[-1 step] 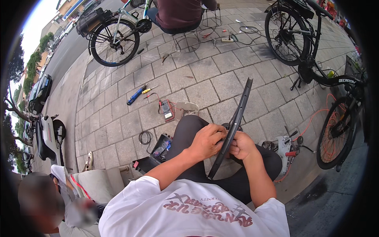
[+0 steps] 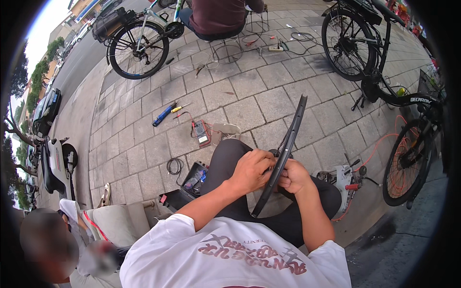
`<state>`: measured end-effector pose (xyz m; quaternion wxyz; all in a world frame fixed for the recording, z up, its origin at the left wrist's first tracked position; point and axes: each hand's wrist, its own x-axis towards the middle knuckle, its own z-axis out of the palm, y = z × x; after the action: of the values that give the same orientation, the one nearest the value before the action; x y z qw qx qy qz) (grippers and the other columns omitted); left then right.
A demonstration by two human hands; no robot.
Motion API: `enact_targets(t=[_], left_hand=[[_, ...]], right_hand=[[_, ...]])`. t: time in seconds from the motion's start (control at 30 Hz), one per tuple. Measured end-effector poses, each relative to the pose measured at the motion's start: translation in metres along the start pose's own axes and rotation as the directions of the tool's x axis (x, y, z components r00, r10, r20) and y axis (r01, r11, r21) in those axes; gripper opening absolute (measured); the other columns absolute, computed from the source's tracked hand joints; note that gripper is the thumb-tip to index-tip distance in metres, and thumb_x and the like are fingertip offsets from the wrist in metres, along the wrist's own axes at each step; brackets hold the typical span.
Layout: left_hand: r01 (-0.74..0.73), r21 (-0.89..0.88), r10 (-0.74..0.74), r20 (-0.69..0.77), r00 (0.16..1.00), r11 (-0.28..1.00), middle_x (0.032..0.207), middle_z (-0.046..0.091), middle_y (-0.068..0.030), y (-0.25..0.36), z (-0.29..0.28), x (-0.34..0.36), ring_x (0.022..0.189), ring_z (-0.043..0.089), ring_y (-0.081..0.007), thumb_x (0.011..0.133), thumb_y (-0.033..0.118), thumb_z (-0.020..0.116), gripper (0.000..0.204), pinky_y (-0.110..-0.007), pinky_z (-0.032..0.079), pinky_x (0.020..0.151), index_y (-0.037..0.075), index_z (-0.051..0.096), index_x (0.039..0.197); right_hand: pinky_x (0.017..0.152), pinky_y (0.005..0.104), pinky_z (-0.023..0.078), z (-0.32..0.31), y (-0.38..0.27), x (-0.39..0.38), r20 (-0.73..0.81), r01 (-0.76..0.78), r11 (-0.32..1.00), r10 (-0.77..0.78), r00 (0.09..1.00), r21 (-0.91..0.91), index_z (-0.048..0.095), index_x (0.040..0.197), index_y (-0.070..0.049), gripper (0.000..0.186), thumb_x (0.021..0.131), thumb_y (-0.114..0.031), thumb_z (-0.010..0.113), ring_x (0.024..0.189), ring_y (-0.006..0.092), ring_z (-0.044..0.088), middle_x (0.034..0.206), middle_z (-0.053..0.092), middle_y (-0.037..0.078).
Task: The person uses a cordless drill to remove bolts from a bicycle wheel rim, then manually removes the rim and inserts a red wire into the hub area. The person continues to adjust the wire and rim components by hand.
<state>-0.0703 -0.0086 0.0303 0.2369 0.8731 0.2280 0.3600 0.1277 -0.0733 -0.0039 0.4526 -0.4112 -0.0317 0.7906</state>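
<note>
A black bicycle rim (image 2: 293, 126) stands on edge between my knees, leaning so that its top tilts right. No tyre is on it, and small holes run along its face. My right hand (image 2: 295, 176) is closed at the rim's right side, thumb against it. My left hand (image 2: 251, 169) is on the left side with its fingers bent and drawn together close to the rim. Whatever those fingertips pinch is hidden by the hand and the rim. A dark round part (image 2: 274, 152) shows behind the rim, only partly visible.
A red multimeter (image 2: 201, 133), a blue-handled tool (image 2: 164, 114) and an open black toolbox (image 2: 178, 198) lie at my left. A metal stand (image 2: 342, 185) is by my right knee. Parked bicycles stand ahead and right; one person sits ahead, another at lower left.
My view has shifted very slightly, moving the surroundings a little in the picture. Both hands and the rim keep nearly the same place and pose.
</note>
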Motion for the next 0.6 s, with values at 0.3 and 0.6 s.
enact_targets(t=[0.3, 0.6], left_hand=[[-0.098, 0.041, 0.101, -0.080, 0.992, 0.994, 0.091, 0.067, -0.0047, -0.007, 0.013, -0.001, 0.083, 0.062, -0.0264, 0.080, 0.014, 0.085, 0.020, -0.041, 0.044, 0.071, 0.009, 0.067, 0.086], [-0.095, -0.044, 0.098, 0.057, 0.994, 0.994, 0.101, 0.067, -0.0049, -0.003, -0.001, -0.003, 0.092, 0.066, -0.0263, 0.077, 0.009, 0.083, 0.028, -0.039, 0.047, 0.077, 0.006, 0.075, 0.103]], right_hand=[[0.036, 0.0239, 0.038, -0.021, 0.024, -0.012, 0.183, 0.187, 0.972, -0.212, 0.960, 0.144, 0.064, 0.132, -0.004, 0.034, 0.111, -0.030, 0.058, 0.050, 0.0108, 0.055, 0.096, 0.071, 0.006], [0.031, 0.0193, 0.033, -0.028, 0.036, 0.002, 0.242, 0.183, 0.935, -0.262, 0.934, 0.305, 0.065, 0.134, 0.000, 0.039, 0.111, -0.031, 0.058, 0.040, 0.0033, 0.045, 0.091, 0.076, 0.005]])
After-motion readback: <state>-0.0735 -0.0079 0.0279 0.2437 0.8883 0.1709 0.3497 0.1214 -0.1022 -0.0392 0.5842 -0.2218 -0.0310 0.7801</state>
